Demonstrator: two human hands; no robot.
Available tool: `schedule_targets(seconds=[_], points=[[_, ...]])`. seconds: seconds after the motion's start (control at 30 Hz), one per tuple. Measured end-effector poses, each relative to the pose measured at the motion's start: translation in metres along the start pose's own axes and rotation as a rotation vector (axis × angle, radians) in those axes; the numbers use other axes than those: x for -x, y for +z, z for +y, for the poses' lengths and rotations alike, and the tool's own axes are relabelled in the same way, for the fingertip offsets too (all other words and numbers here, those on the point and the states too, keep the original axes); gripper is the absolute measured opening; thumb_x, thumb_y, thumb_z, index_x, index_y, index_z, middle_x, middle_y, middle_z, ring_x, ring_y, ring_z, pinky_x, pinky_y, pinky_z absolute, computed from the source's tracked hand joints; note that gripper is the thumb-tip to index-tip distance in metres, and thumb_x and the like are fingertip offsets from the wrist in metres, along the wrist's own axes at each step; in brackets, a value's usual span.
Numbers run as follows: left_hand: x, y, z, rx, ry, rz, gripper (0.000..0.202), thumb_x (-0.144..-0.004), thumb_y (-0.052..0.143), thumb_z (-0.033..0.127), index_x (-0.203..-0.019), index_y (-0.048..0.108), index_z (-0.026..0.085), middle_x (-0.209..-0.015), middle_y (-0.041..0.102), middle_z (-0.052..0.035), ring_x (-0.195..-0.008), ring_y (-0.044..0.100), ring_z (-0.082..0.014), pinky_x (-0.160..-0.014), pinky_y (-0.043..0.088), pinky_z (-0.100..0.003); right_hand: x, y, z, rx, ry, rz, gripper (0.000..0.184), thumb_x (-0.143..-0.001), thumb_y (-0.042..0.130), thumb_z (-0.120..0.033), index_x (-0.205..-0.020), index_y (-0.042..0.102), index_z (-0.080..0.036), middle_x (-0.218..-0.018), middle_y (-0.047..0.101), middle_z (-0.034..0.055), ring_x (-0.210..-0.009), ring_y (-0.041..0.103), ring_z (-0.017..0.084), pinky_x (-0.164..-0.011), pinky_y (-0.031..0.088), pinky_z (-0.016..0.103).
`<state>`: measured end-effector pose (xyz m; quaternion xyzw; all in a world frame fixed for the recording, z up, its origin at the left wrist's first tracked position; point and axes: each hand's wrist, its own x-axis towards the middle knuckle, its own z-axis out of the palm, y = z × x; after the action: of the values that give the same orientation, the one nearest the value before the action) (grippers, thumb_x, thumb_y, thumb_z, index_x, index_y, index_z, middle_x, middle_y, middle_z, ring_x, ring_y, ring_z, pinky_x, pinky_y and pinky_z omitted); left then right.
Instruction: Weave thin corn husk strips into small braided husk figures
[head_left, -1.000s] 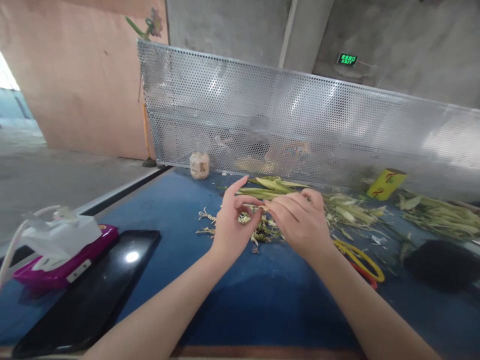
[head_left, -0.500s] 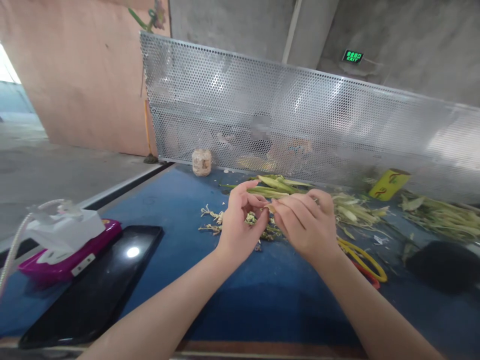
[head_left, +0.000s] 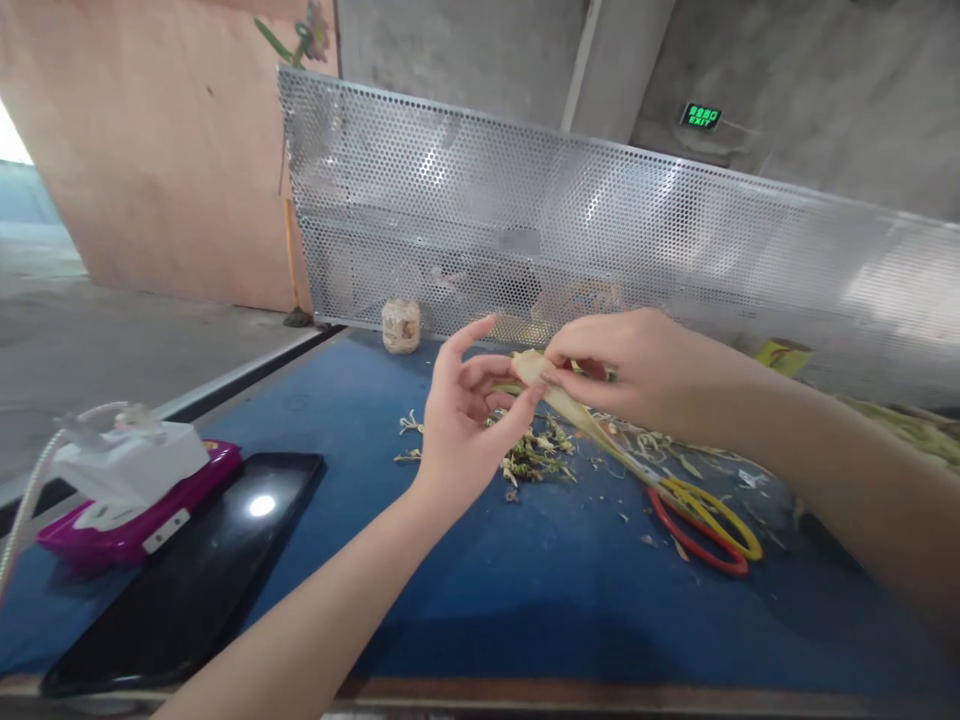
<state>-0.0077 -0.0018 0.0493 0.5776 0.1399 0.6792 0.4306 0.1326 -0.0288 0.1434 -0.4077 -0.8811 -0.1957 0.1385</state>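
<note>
A pale strip of corn husk (head_left: 570, 408) is stretched between my hands above the mat, its tail hanging down to the right. My left hand (head_left: 476, 410) pinches the folded upper end between thumb and fingers, with the index finger raised. On the same end, from the right, the thumb and fingers of my right hand (head_left: 611, 355) are closed. Beneath the hands lies a heap of small green and cream knotted or twisted pieces (head_left: 536, 452), partly hidden by my left hand. Scissors (head_left: 705, 522) with one red and one yellow handle lie on the mat below my right forearm.
A black phone (head_left: 187, 570) lies at the left beside a magenta power strip (head_left: 225, 458) with a white plug-in charger (head_left: 135, 462). A jar (head_left: 401, 327) stands near the perforated metal screen (head_left: 450, 220). Husk scraps and a yellow box (head_left: 784, 355) are at right.
My right hand has risen and swung round so its forearm comes in from the right. The husk strip now shows between the hands, and the scissors are more exposed.
</note>
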Motion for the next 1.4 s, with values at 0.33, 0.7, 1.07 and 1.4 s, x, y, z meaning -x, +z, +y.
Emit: schedule_targets(seconds=[0.33, 0.7, 1.07, 1.4], points=[[0.013, 0.002, -0.027, 0.192, -0.429, -0.078, 0.052, -0.064, 0.066, 0.015, -0.11, 0.042, 0.013, -0.057, 0.057, 0.004, -0.042, 0.051, -0.0067, -0.047, 0.043, -0.021, 0.029, 0.039, 0.003, -0.334, 0.264, -0.202, 0.025, -0.079, 0.043, -0.028, -0.057, 0.039, -0.018, -0.052, 0.038, -0.0036, -0.046, 0.032, 0.007, -0.044, 0.024, 0.023], [0.008, -0.016, -0.049, 0.093, -0.675, -0.201, 0.062, -0.059, 0.068, 0.011, -0.114, 0.04, 0.009, -0.055, 0.057, 0.0041, -0.042, 0.047, -0.0052, -0.047, 0.038, -0.021, 0.04, 0.107, 0.017, -0.977, 0.481, -0.241, 0.019, -0.076, 0.045, -0.03, -0.071, 0.055, -0.015, -0.062, 0.045, -0.0012, -0.054, 0.035, 0.008, -0.05, 0.029, 0.022], [0.013, -0.01, -0.053, -0.142, -0.678, -0.187, 0.057, -0.056, 0.066, 0.008, -0.109, 0.043, 0.01, -0.049, 0.054, 0.0063, -0.042, 0.046, -0.0059, -0.046, 0.038, -0.02, 0.049, 0.119, 0.014, -0.831, 0.43, -0.191, 0.014, -0.074, 0.043, -0.025, -0.064, 0.049, -0.015, -0.056, 0.031, -0.0048, -0.052, 0.027, 0.007, -0.047, 0.022, 0.021], [0.018, -0.008, -0.054, -0.338, -0.658, -0.195, 0.057, -0.056, 0.06, 0.008, -0.11, 0.042, 0.011, -0.052, 0.051, 0.007, -0.043, 0.046, -0.0068, -0.044, 0.039, -0.02, 0.047, 0.127, 0.005, -0.788, 0.465, -0.126, 0.009, -0.062, 0.043, -0.017, -0.055, 0.037, -0.017, -0.053, 0.026, -0.0059, -0.052, 0.026, 0.007, -0.047, 0.02, 0.021]])
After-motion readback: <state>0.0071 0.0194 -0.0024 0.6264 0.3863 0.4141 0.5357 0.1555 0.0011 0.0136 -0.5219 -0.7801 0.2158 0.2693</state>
